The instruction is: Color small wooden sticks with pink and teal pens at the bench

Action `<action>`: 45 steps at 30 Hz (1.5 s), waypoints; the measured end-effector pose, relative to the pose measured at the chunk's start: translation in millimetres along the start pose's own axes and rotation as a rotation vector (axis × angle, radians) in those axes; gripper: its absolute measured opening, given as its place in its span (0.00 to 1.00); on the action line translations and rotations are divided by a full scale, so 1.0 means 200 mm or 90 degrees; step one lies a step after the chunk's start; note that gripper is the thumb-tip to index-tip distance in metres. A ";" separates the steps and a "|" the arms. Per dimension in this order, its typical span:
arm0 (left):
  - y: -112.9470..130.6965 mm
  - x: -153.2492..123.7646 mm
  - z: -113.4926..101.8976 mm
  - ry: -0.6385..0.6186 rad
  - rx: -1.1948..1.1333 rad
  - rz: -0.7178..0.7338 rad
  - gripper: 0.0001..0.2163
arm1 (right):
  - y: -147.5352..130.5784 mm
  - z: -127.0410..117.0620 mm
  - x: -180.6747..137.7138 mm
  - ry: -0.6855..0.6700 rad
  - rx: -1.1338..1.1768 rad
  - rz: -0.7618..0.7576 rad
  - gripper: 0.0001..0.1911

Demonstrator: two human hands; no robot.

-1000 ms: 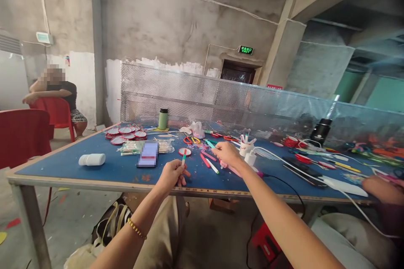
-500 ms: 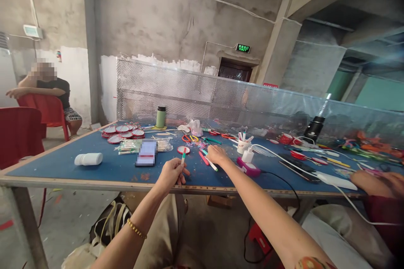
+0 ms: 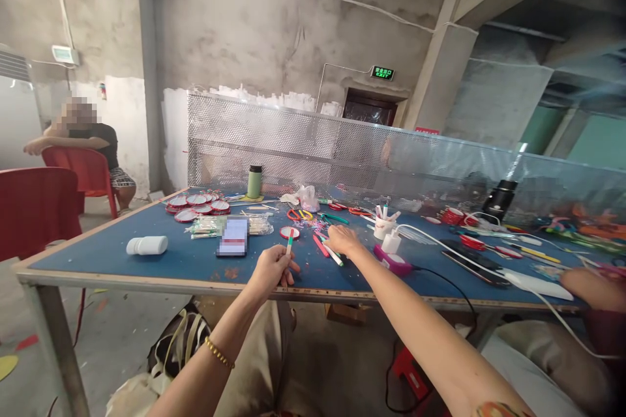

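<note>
My left hand [image 3: 274,268] is closed near the table's front edge, pinching a slim stick [image 3: 290,242] with green and red bands that points upward. Just beyond the stick lies a round white disc with a red rim [image 3: 289,232]. My right hand [image 3: 345,239] reaches down to the table beside several markers, with its fingers curled and their tips hidden. A pink marker [image 3: 321,246] and a white marker with a green end [image 3: 334,254] lie at its left and front side. Whether it grips one of them is not visible.
A phone [image 3: 232,236], bagged sticks [image 3: 259,225], a stack of red-rimmed discs [image 3: 195,202] and a white bottle [image 3: 147,245] are leftward. Right are a marker cup [image 3: 384,227], a purple device [image 3: 394,263] with cables and another person's arm [image 3: 594,288]. A perforated metal screen [image 3: 274,137] stands behind.
The view has turned slightly left, so everything appears a little further right. My right hand has shifted slightly at the markers; my left hand keeps the stick.
</note>
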State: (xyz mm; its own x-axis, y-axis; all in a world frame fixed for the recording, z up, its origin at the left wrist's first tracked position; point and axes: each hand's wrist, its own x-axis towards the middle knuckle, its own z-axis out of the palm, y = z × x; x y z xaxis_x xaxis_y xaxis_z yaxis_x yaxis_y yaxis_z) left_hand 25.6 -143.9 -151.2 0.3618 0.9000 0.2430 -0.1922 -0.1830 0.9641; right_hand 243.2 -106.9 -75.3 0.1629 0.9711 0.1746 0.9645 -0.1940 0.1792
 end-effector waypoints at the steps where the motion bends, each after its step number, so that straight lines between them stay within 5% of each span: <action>1: 0.00 0.00 0.00 -0.001 -0.002 0.002 0.07 | 0.00 -0.01 0.00 0.008 -0.001 0.001 0.16; 8: -0.01 0.00 0.00 -0.005 -0.028 0.016 0.07 | 0.04 -0.06 0.07 0.033 -0.007 -0.010 0.14; 20: -0.01 -0.01 0.00 -0.011 -0.047 0.009 0.07 | -0.03 0.05 0.20 -0.028 0.035 0.014 0.17; 27: -0.02 0.00 0.01 -0.008 -0.035 0.018 0.07 | 0.01 -0.01 0.19 0.042 0.164 0.040 0.11; 30: -0.05 0.01 0.01 -0.001 -0.034 0.015 0.09 | 0.00 -0.08 0.13 0.095 0.265 -0.003 0.06; 34: -0.06 0.03 0.02 -0.001 -0.034 0.018 0.10 | -0.02 -0.14 -0.09 0.137 0.441 -0.075 0.17; 36: -0.06 0.03 0.02 -0.001 -0.039 0.019 0.10 | -0.03 -0.14 -0.23 0.126 0.799 -0.191 0.21; 38: -0.05 0.03 0.02 -0.004 -0.043 0.023 0.12 | -0.04 -0.12 -0.37 0.084 1.027 -0.246 0.14; 41: -0.03 0.02 0.02 -0.015 -0.046 0.029 0.14 | -0.06 -0.07 -0.52 0.059 1.218 -0.301 0.09; 45: -0.03 0.02 0.02 -0.026 -0.060 0.027 0.16 | -0.14 0.01 -0.59 0.129 1.338 -0.346 0.15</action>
State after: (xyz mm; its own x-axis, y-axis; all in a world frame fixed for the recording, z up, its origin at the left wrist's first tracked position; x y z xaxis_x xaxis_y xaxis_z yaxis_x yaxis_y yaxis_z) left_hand 31.0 -141.4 -154.9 0.3882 0.8748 0.2899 -0.2931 -0.1811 0.9388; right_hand 197.2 -215.5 -101.9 -0.0109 0.8117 0.5840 -0.3263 0.5492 -0.7694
